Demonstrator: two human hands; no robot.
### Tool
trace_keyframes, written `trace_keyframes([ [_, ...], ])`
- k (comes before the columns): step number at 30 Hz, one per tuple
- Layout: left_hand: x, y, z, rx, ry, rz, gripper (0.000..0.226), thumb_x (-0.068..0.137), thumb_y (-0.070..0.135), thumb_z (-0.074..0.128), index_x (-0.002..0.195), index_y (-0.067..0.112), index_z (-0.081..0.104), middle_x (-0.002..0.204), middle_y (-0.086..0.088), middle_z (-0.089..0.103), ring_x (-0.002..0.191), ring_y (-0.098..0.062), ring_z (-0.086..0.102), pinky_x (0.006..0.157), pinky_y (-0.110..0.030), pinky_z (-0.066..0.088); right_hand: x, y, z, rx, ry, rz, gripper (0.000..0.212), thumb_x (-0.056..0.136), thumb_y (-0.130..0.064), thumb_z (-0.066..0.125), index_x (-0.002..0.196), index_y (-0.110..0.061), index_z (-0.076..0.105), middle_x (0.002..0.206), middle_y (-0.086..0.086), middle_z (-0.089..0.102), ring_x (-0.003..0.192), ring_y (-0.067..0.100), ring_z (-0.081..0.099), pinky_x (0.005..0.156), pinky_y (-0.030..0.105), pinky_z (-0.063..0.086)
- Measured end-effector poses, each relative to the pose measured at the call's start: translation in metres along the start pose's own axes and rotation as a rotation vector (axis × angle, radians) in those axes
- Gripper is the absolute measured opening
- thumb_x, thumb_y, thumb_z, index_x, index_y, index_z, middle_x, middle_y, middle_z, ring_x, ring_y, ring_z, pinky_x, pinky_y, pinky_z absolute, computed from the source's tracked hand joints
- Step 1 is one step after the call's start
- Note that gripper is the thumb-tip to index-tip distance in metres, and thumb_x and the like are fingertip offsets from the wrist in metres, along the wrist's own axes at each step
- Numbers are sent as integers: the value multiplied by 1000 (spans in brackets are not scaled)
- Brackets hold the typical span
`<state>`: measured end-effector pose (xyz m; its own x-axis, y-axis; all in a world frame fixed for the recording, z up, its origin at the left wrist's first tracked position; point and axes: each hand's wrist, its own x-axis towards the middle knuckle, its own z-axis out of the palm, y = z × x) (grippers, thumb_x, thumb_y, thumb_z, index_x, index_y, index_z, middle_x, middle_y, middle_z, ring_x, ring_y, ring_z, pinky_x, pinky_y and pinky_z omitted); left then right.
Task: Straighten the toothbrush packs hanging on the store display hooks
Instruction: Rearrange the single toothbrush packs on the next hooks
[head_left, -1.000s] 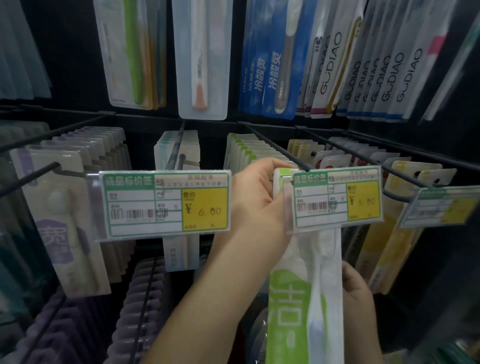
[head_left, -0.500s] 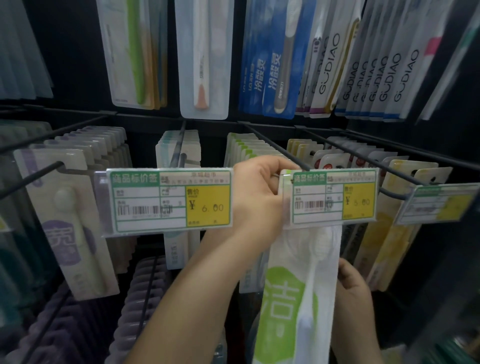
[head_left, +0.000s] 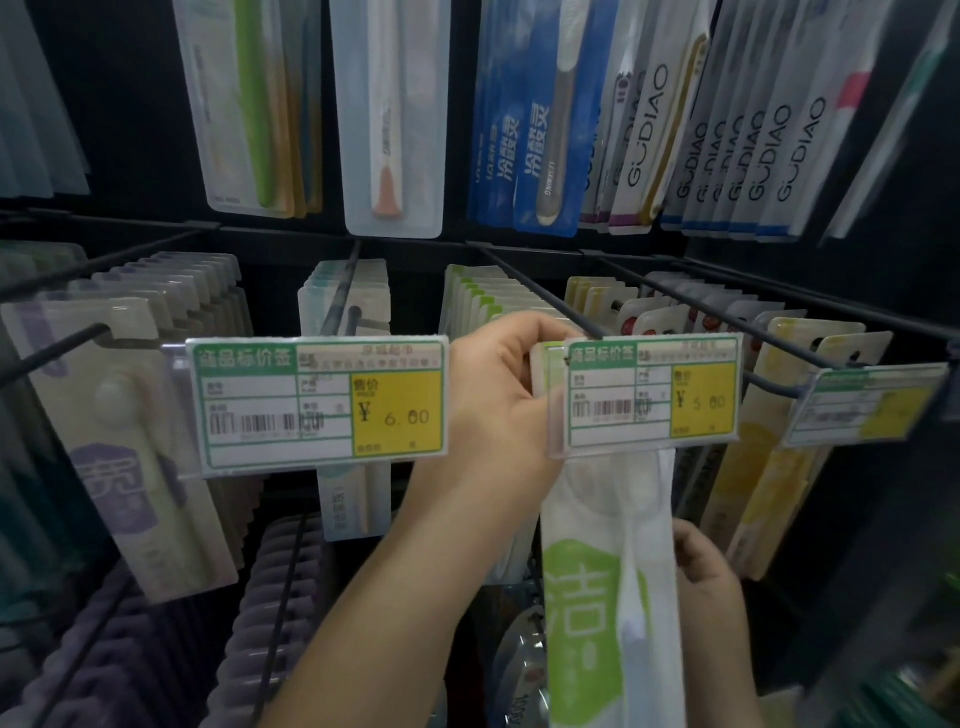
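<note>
Left hand pinched top of green-white toothbrush pack behind price tag; right hand gripped its lower edge.

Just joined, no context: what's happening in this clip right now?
A person is tidying toothbrush packs on store display hooks. The left hand grips the top of a green-and-white pack just behind the price tag at the hook's front end. The right hand holds the pack's lower right edge, steadying it. The pack hangs roughly upright.
</note>
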<state>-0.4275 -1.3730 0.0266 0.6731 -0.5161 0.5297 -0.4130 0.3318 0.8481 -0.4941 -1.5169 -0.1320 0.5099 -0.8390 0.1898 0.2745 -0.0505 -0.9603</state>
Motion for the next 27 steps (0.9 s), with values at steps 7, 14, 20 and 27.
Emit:
trace_keyframes([
  [7,-3,-6,1,34,17,-9,25,75,4,69,74,25,56,75,3,67,74,-12,67,63,-31,58,-1,-2,3,48,-40,-2,31,65,-46,73,64,-17,65,60,7,64,61,20,55,53,24,45],
  [14,-9,-6,0,161,53,129,29,71,8,75,75,26,53,77,3,64,68,-5,63,54,-17,51,3,4,2,33,-29,-31,71,30,-76,76,70,-18,68,66,6,68,60,16,60,55,25,49],
  [20,4,-3,3,-56,116,-78,20,74,-2,68,72,13,56,55,12,63,50,0,61,44,-16,51,2,5,0,40,-54,-34,48,52,-61,79,68,-18,67,63,6,66,60,18,57,52,20,46],
  [27,14,-14,-1,-58,127,-24,18,76,-3,69,74,12,59,56,9,63,54,-1,62,47,-18,53,0,-1,5,62,-43,-62,62,40,-71,76,70,-17,68,63,2,67,58,12,59,51,16,46],
])
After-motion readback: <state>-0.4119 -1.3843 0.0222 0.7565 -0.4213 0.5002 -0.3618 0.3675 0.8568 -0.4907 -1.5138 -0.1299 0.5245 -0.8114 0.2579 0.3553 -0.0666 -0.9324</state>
